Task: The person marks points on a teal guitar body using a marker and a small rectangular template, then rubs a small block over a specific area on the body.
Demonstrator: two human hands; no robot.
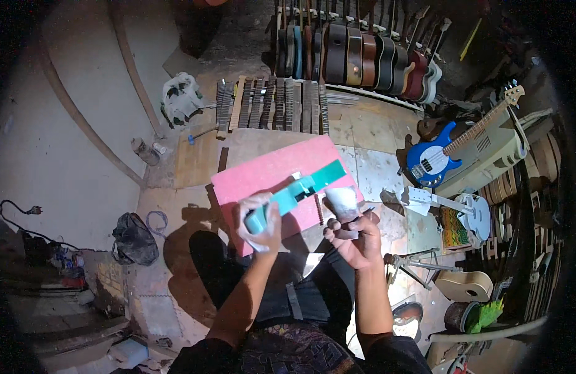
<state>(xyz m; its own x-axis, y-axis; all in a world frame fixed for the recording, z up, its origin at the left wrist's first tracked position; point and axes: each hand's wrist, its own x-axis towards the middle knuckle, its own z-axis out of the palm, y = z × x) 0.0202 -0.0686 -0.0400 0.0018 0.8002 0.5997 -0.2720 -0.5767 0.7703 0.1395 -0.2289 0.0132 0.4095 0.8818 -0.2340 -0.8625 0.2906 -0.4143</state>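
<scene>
A pink board (257, 177) lies tilted in front of me, over my lap. My left hand (261, 223), whitened as if by dust, is wrapped round the near end of a long green tool (328, 176) shaped like a hand plane. This tool lies slantwise above the board, its far end pointing up and right, with a dark notch midway. To its right, my right hand (357, 240) is closed on a whitish, flared piece (342, 202), wide at the top; its exact kind cannot be made out. A thin brown spiral-like strip (319, 210) lies between the hands on the board.
Guitar necks (272, 103) are lined up beyond the board. Behind them hang several guitars (362, 56). On the right stand a blue bass (432, 156), a white guitar (475, 218) and an unfinished body (465, 287). A black bag (135, 237) sits left.
</scene>
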